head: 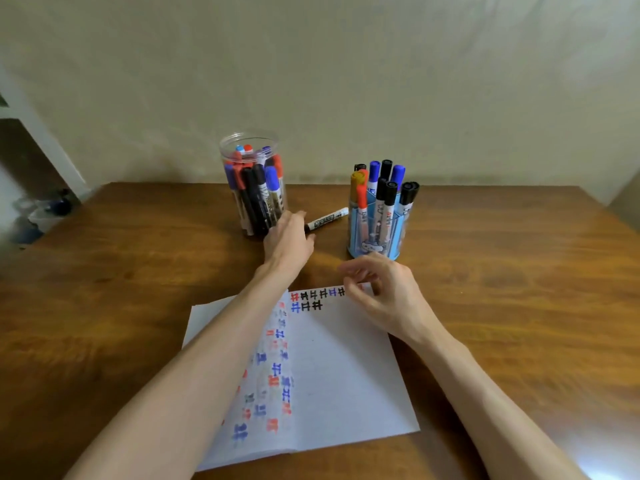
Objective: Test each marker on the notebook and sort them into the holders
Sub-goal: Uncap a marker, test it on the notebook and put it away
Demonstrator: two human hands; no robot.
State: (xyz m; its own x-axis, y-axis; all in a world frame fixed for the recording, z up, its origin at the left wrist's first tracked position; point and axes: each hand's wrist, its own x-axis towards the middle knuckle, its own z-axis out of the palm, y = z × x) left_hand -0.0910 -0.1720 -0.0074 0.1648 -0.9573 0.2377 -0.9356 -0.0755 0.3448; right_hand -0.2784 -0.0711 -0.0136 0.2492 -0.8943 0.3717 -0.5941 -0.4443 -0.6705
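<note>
white marker, dark cap, flat on table; left grip seemingly around it, right grip apart.

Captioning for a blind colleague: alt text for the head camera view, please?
A person's left hand reaches for a loose marker lying on a wooden table between a clear jar and a blue holder, both holding markers. The right hand hovers over an open notebook bearing test marks.
</note>
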